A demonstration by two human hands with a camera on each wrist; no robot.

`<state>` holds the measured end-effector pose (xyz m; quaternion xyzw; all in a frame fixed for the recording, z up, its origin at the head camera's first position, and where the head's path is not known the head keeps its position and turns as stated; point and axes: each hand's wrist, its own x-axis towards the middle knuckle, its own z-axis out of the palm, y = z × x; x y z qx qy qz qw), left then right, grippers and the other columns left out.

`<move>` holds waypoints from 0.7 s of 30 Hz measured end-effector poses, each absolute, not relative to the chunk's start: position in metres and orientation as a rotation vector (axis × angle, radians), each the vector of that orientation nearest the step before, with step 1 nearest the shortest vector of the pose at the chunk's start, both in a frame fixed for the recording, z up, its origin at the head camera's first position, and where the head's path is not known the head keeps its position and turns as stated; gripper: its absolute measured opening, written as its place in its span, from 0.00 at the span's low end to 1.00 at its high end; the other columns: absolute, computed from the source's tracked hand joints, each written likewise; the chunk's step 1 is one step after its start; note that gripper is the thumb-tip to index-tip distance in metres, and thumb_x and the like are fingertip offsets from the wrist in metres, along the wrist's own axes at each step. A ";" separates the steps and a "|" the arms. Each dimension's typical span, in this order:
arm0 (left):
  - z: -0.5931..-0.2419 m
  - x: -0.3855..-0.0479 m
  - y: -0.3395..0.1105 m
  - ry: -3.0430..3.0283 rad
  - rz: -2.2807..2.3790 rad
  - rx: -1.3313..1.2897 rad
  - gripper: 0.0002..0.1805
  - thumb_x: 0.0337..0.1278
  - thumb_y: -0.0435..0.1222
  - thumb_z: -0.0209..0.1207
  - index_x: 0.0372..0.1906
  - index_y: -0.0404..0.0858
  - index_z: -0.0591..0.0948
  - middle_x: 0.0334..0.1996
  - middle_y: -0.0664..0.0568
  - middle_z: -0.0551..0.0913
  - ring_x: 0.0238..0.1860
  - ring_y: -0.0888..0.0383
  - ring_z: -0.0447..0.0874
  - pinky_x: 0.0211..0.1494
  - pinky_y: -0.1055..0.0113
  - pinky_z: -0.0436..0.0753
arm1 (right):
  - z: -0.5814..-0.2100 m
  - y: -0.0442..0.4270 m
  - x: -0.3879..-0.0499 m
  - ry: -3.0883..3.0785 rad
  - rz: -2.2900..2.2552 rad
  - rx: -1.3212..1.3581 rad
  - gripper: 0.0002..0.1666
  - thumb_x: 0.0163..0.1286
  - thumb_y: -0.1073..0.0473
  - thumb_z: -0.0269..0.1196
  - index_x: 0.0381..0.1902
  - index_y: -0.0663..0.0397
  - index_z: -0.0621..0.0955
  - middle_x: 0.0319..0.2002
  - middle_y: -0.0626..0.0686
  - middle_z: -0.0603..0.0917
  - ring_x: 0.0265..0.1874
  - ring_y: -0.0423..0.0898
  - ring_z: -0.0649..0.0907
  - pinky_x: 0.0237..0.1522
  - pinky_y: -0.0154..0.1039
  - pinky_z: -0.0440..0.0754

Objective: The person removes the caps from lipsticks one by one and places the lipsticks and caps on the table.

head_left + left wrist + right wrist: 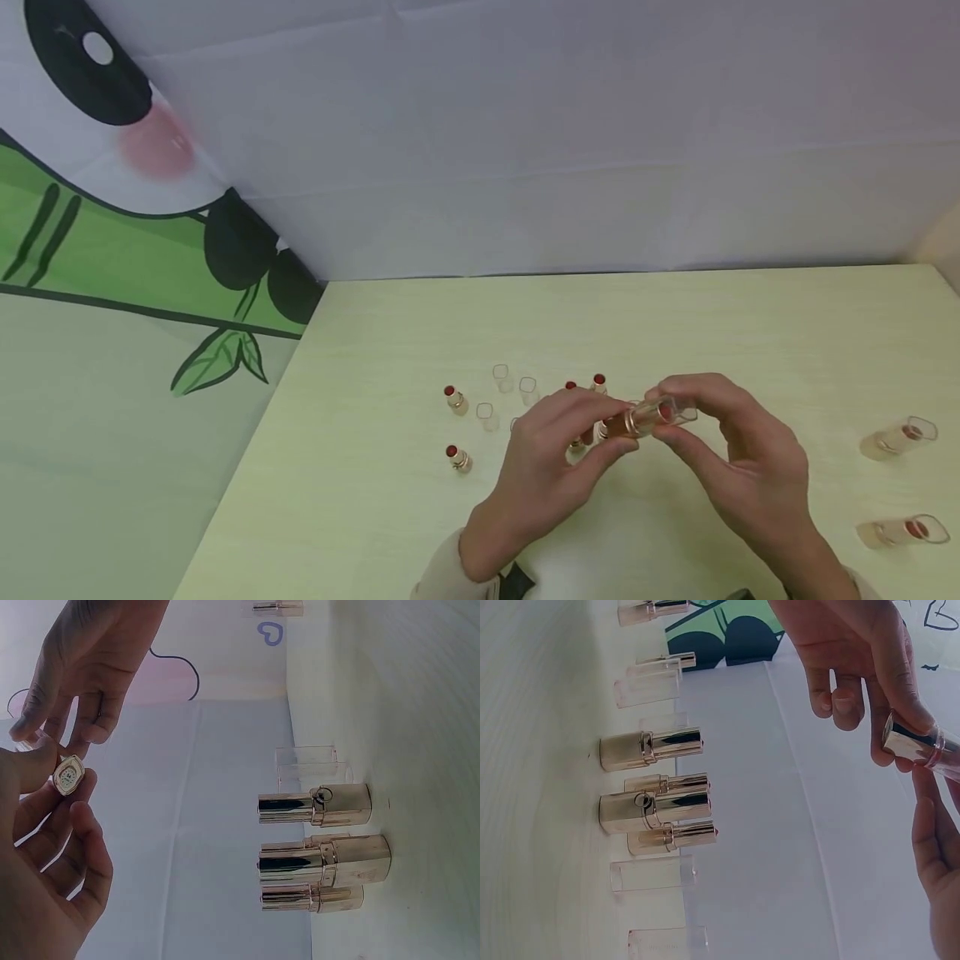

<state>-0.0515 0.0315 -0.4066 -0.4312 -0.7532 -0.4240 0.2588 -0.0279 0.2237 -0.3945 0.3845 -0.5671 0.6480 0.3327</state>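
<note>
Held between both hands is a gold lipstick (633, 422) with a red tip, tilted sideways above the table. My left hand (547, 454) pinches its gold base (907, 742) with thumb and fingers. The thumb and fingers of my right hand (750, 467) pinch a clear cap (686, 409), which surrounds the red tip; whether it is fully seated I cannot tell. The left wrist view shows the base's end (69, 775) facing the camera. Behind the hands stand several uncapped lipsticks (626, 751), partly hidden in the head view.
Two uncapped lipsticks, one farther back (455, 400) and one nearer (458, 459), stand at left. Several loose clear caps (503, 379) stand near them. Two capped lipsticks, one behind (892, 441) and one in front (892, 532), stand at far right. A pale curtain (570, 167) borders the table's back.
</note>
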 end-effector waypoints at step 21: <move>-0.403 -0.063 0.037 -2.062 -1.087 -1.181 0.14 0.57 0.36 0.75 0.48 0.41 0.88 0.38 0.57 0.91 0.34 0.66 0.81 0.37 0.84 0.75 | -0.398 0.234 -0.039 -1.518 1.638 0.964 0.24 0.66 0.67 0.72 0.50 0.86 0.78 0.49 0.56 0.89 0.46 0.41 0.87 0.56 0.26 0.83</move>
